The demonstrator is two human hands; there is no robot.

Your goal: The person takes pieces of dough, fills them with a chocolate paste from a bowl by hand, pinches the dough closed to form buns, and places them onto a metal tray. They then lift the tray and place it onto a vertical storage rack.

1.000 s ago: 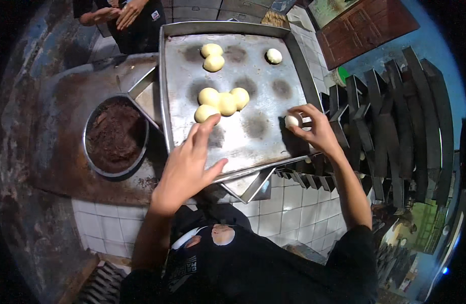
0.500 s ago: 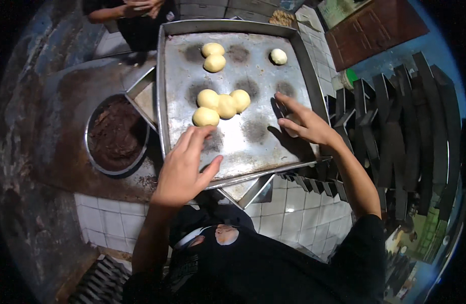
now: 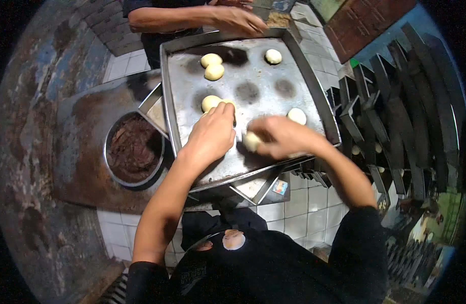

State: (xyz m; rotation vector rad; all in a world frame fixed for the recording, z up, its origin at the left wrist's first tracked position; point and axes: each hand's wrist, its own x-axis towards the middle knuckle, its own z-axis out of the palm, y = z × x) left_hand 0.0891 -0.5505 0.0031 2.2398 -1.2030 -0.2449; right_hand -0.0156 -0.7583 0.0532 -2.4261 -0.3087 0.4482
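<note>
A square metal baking tray (image 3: 263, 93) holds several pale dough balls. My left hand (image 3: 212, 133) reaches over the cluster near the tray's middle, fingers bent together on a dough ball that they mostly hide; a yellow dough ball (image 3: 211, 103) shows beside them. Toward the near side, my right hand (image 3: 283, 136), slightly blurred, is closed round a dough ball (image 3: 252, 142) just above or on the tray. A whiter dough ball (image 3: 296, 116) sits behind that hand. Two yellow dough balls (image 3: 213, 71) touch at the far left, and another white one (image 3: 273, 57) is at the far right.
A bowl of dark brown filling (image 3: 134, 149) stands on the worn table (image 3: 78, 152) at left. More trays (image 3: 255, 188) lie beneath this one. Dark metal racks or stacked pans (image 3: 395, 116) crowd the right. Another person's arm (image 3: 192, 19) extends along the tray's far edge.
My right hand has moved left from the white ball and now holds a dough ball. The left hand has closed in on the cluster. The other person's arm has come across the far edge.
</note>
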